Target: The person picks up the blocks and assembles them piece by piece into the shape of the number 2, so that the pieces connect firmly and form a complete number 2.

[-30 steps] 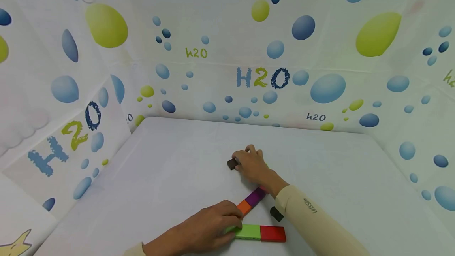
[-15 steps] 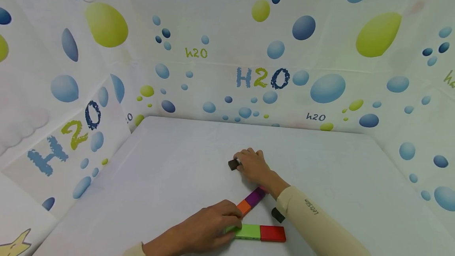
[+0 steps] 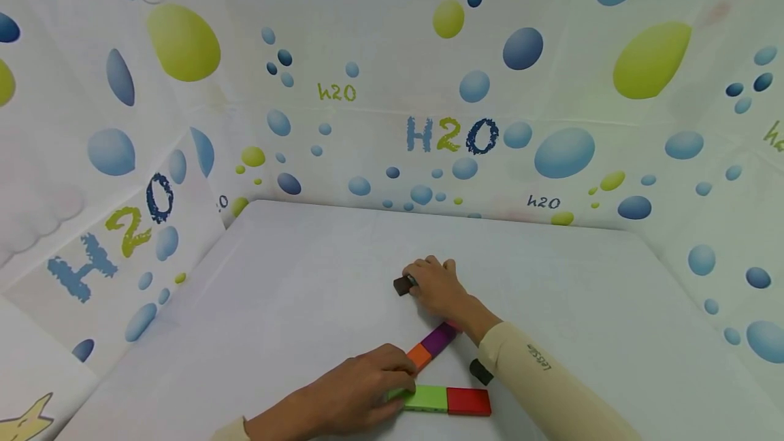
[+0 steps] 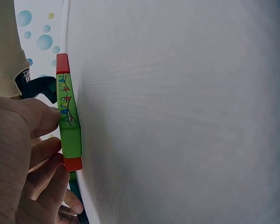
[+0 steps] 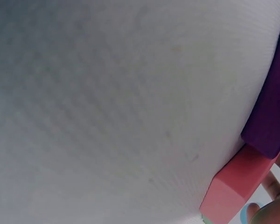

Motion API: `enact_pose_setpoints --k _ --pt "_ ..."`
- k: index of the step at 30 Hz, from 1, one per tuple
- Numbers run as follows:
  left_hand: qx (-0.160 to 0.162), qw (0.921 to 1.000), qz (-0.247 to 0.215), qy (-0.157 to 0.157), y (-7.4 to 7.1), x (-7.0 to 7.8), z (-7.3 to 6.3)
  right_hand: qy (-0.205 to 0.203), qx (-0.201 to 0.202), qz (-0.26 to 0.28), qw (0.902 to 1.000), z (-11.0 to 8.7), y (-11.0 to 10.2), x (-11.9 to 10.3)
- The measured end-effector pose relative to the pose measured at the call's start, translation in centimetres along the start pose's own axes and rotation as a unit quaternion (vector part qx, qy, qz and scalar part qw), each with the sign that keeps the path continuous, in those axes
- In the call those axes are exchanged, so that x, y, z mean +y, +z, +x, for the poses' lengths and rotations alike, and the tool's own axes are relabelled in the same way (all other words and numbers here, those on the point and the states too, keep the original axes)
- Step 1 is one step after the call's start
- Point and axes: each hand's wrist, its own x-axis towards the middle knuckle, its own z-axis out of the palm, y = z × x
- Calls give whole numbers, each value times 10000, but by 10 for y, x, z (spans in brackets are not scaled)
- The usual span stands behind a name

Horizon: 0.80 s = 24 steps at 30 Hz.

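In the head view, my left hand (image 3: 367,390) is low in the middle, gripping the left end of a light green flat block (image 3: 427,399). The left wrist view shows printed bunting on that green block (image 4: 66,98), with thumb and fingers at its edge. A red block (image 3: 468,401) lines up with its right end. Farther off, my right hand (image 3: 433,286) pinches a small dark block (image 3: 403,285), mostly covered by the fingers. Between the hands a slanted row holds an orange block (image 3: 419,357), a purple block (image 3: 437,340) and a pink block (image 5: 238,182), the last partly behind the right wrist.
A black device (image 3: 481,371) sits under the right cuff. The white tabletop (image 3: 294,278) runs back to a printed H2O backdrop (image 3: 380,107), with a matching printed sheet on the left and right sides.
My right hand and the dark block have shifted very slightly right and toward me. A little teal now shows beside its fingers. The left hand stays in place on the green block.
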Motion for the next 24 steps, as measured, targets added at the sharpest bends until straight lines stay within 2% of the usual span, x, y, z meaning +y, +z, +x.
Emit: enact_pose_setpoints --k 11,18,20,24 --pt "68 10000 20 68 2 -3 -1 -25 54 101 9999 -1 3 1" --pt "31 10000 12 88 1 -6 -1 45 96 423 9990 2 -2 9" --pt "-8 10000 18 63 0 -6 -1 54 165 409 9990 2 -6 12" --pt "-70 10000 24 13 0 -8 -1 -130 626 143 9979 -4 -16 19"
